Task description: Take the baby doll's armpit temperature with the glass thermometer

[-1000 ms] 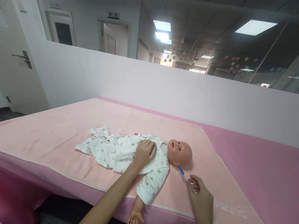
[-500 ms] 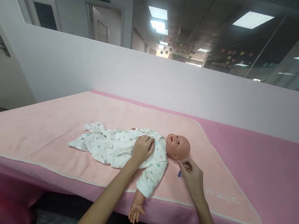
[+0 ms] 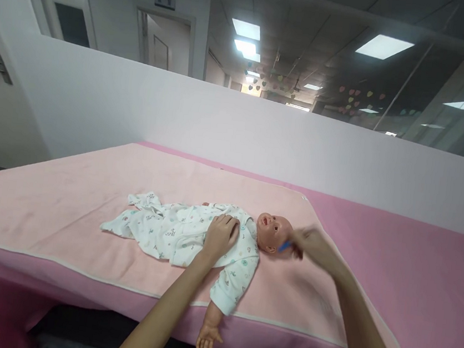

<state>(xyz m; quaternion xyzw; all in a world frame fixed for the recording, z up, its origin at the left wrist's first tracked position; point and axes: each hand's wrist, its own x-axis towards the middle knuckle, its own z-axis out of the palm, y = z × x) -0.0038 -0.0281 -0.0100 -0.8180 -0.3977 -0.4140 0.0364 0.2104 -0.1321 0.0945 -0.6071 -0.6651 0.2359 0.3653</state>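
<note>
In the head view, the only one we have, our right hand (image 3: 312, 243) is smeared by motion, so we cannot count its fingers or see how they lie. We can only make out that they are pinched shut around a thin blue stick (image 3: 284, 246). Just the blue end of the stick shows, and the rest is lost inside the blur of the hand. That end sits at the side of the doll's head (image 3: 271, 230), but we cannot tell whether it touches. Both our forearms are cut off by the bottom of the picture. The doll (image 3: 175, 233) lies on its back on a pale pink towel (image 3: 87, 191) near the front edge of the counter (image 3: 414, 262), head toward the right edge. One bare doll hand (image 3: 207, 340) hangs over the front edge. Our left hand (image 3: 220, 234) rests palm down on the doll's chest, fingers loose and gripping nothing. Half a second ago the right hand was lower, between the head and the front edge, with the stick pointing down. Now it has moved up beside the head. The left hand has stayed on the chest, and the doll has not shifted.
</note>
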